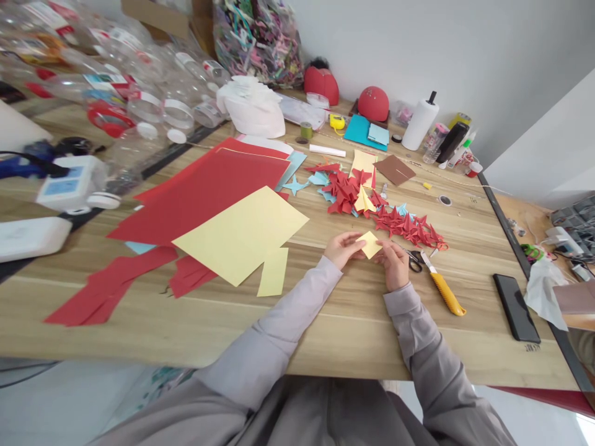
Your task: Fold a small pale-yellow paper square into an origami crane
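Note:
A small square of pale yellow paper (369, 245) is held up just above the table between my two hands. My left hand (343, 248) pinches its left corner, and my right hand (393, 262) grips the right corner. Right beyond the hands lies a heap of folded red paper stars (344, 195), with a few light blue ones and a folded yellow piece (364, 199) among them. Close to my right hand are dark-handled scissors (415, 261) and a yellow utility knife (447, 293). To the left rest a large yellow sheet (242, 238) and a yellow strip (273, 272).
Large red sheets (209, 186) and cut red strips (105, 288) cover the left side of the table. Plastic bottles (144, 74) crowd the far left. A black phone (515, 308) lies near the right edge. A white roll (420, 122) stands at the back.

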Tool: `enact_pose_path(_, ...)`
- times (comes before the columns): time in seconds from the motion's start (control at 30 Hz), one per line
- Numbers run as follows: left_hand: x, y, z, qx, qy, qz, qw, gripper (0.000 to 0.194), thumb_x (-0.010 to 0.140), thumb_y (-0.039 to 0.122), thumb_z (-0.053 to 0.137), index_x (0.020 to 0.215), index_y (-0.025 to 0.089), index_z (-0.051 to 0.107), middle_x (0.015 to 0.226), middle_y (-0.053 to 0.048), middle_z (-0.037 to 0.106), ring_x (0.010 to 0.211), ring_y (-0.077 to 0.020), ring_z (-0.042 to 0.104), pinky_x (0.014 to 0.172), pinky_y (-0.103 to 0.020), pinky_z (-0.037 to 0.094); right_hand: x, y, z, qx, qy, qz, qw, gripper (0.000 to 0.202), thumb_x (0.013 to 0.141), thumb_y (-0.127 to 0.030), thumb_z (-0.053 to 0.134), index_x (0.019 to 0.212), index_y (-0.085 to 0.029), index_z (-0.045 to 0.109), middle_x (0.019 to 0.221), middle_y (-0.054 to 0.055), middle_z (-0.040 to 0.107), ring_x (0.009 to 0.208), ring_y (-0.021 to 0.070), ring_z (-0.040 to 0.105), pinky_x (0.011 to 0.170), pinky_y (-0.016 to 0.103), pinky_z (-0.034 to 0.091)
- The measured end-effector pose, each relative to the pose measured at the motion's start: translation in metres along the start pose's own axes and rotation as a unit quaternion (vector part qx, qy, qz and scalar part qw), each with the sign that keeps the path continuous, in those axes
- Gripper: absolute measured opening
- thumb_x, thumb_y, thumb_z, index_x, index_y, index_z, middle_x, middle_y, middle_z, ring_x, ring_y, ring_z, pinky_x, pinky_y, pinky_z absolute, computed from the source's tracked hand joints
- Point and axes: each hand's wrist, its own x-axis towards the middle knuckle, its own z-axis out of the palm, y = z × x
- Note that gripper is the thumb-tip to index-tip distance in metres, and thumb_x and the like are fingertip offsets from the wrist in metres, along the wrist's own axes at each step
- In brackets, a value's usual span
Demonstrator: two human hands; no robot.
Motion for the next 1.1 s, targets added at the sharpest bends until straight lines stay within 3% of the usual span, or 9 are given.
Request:
enact_pose_path(0.13,-0.0013,-0.0021,0.0000,0.023,-0.006,0.017,1.000,0.054,0.042,0.031,0.081,0.088,0.010,0.063,0.075,-0.005,0.069,0.056,-0.0145,0.062,0.052,-0.028,0.053,0.0004,0.0010,0.0023,-0.027,0.004,-0.034,0.999,0.030,0.061,-0.031,0.072,0.088,-0.020,0.066,0.061,-0.002,0.061,0.049,0.0098,0.050,0.047,0.025,0.042)
enact_pose_path(0.23,-0.0015,-0.0034,-0.0003,0.038,-0.007,0.020,0.999,0.048,0.046,0.033,0.079,0.085,0.010,0.064,0.070,-0.004,0.068,0.055,-0.0142,0.061,0.053,-0.029,0.053,0.0009,0.0016,0.0027,-0.044,-0.006,-0.037,0.998,0.038,0.063,-0.032,0.071,0.099,-0.022,0.063,0.069,0.000,0.064,0.050,0.0103,0.050,0.047,0.025,0.042)
enact_pose_path(0.47,-0.0005,-0.0074,-0.0003,0.074,-0.003,0.026,0.997,0.039,0.051,0.032,0.076,0.083,0.012,0.068,0.074,-0.005,0.068,0.063,-0.0169,0.062,0.048,-0.027,0.051,-0.0001,0.0022,0.0030,-0.076,-0.025,-0.028,0.996,0.026,0.063,-0.036,0.069,0.085,-0.021,0.067,0.077,0.003,0.068,0.058,0.0133,0.055,0.046,0.025,0.042)
enact_pose_path(0.73,-0.0047,-0.0009,0.0007,0.073,-0.012,0.002,0.997,0.025,0.051,0.026,0.073,0.072,0.013,0.071,0.069,-0.005,0.068,0.059,-0.0153,0.059,0.047,-0.027,0.050,-0.0018,-0.0003,0.0020,-0.046,-0.041,-0.016,0.998,0.019,0.064,-0.032,0.070,0.078,-0.021,0.065,0.063,-0.002,0.062,0.054,0.0116,0.052,0.047,0.024,0.042)
enact_pose_path(0.9,-0.0064,0.0016,0.0026,0.079,-0.008,0.028,0.996,0.028,0.053,0.026,0.072,0.078,0.013,0.071,0.068,-0.004,0.067,0.058,-0.0135,0.057,0.047,-0.024,0.047,-0.0015,0.0016,0.0025,-0.050,-0.031,0.000,0.998,0.020,0.063,-0.034,0.070,0.074,-0.020,0.061,0.062,-0.002,0.060,0.053,0.0116,0.052,0.046,0.024,0.042)
enact_pose_path(1.1,-0.0040,-0.0013,-0.0011,0.100,-0.026,0.061,0.993,0.010,0.053,0.022,0.067,0.061,0.017,0.070,0.070,-0.003,0.063,0.063,-0.0137,0.056,0.050,-0.023,0.047,-0.0005,0.0055,-0.0006,-0.019,-0.023,0.016,0.999,0.013,0.060,-0.027,0.069,0.068,-0.020,0.062,0.062,-0.002,0.060,0.055,0.0120,0.052,0.050,0.025,0.042)
